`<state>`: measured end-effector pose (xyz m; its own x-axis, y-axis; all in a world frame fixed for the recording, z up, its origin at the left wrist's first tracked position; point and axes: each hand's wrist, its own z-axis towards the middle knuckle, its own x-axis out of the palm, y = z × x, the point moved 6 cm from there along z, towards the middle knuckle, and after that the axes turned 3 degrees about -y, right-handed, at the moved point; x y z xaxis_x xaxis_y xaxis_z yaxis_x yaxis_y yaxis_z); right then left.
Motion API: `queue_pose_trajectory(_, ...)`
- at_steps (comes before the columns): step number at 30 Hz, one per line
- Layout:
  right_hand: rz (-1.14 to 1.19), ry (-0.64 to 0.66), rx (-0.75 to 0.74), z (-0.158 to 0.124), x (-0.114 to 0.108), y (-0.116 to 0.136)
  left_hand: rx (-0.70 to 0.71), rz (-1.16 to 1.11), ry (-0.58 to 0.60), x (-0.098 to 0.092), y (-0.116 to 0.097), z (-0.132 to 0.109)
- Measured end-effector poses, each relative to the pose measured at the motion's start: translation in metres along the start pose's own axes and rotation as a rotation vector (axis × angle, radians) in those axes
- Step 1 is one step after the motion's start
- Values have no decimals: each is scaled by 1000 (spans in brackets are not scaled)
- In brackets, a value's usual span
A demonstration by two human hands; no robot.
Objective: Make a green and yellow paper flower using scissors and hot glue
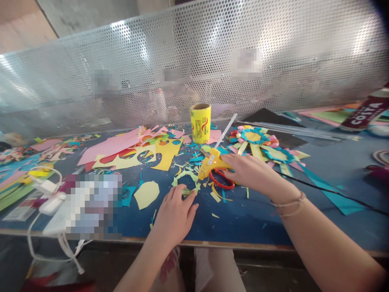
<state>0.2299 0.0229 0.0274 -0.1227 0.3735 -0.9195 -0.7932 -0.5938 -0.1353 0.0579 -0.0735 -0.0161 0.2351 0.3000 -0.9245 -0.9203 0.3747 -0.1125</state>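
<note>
Right hand (pixel 244 168) wraps fingers round yellow glue gun (pixel 212 163), nozzle at green paper ring (pixel 184 174). Ring lies on blue table (pixel 258 227), left hand (pixel 176 210) at near edge, fingers slightly spread; can't tell if pinching. Red handles (pixel 224 186) beside gun; cardboard tube (pixel 201 126) stands behind.

Glue gun (pixel 212 164) in right fingers (pixel 230 159)

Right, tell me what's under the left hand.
The left hand has its fingertips at the near edge of a pale green paper ring; whatever its palm covers cannot be seen.
</note>
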Motion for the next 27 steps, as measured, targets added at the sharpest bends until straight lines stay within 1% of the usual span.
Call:
queue_pose_trajectory(7, 20, 73, 68, 2, -3, -2, 16, 3, 43, -2, -3, 2)
queue_pose_trajectory(11, -11, 127, 149, 2, -3, -9, 20, 25, 2, -3, -3, 1)
queue_pose_trajectory(14, -18, 113, 182, 3, -4, -11, 24, 22, -2, -2, -3, 1)
queue_pose_trajectory(16, -15, 102, 175, 4, -5, -8, 18, 12, -3, -1, -2, 1)
queue_pose_trajectory(21, 18, 77, 88, 5, -5, 6, 14, 9, -32, 0, -1, 0)
queue_pose_trajectory(27, 47, 68, 69, 4, -2, 12, 33, 0, -76, -3, -2, -1)
